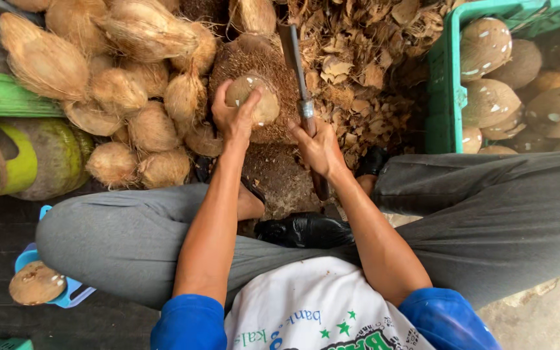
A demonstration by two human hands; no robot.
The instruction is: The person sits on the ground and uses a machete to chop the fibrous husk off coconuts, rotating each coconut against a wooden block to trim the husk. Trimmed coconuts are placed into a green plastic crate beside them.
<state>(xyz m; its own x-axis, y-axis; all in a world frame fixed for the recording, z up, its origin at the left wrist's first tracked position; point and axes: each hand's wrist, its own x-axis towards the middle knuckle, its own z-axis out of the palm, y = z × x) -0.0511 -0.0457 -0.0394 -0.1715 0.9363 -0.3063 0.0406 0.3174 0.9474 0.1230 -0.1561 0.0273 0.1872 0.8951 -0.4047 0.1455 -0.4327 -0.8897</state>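
Observation:
My left hand (233, 116) grips a partly husked brown coconut (257, 102) and holds it down on a round, fibre-covered chopping block (254, 61). My right hand (319, 148) is closed around the handle of a long cleaver (295, 61). Its blade points away from me, raised just to the right of the coconut. I sit low with my knees spread in grey trousers.
A heap of unhusked coconuts (131, 84) lies to the left. A green crate (445, 91) of husked coconuts (490, 104) stands on the right. Torn husk scraps (364, 58) are piled behind the block. A lone husked coconut (37, 283) rests on a blue stool at lower left.

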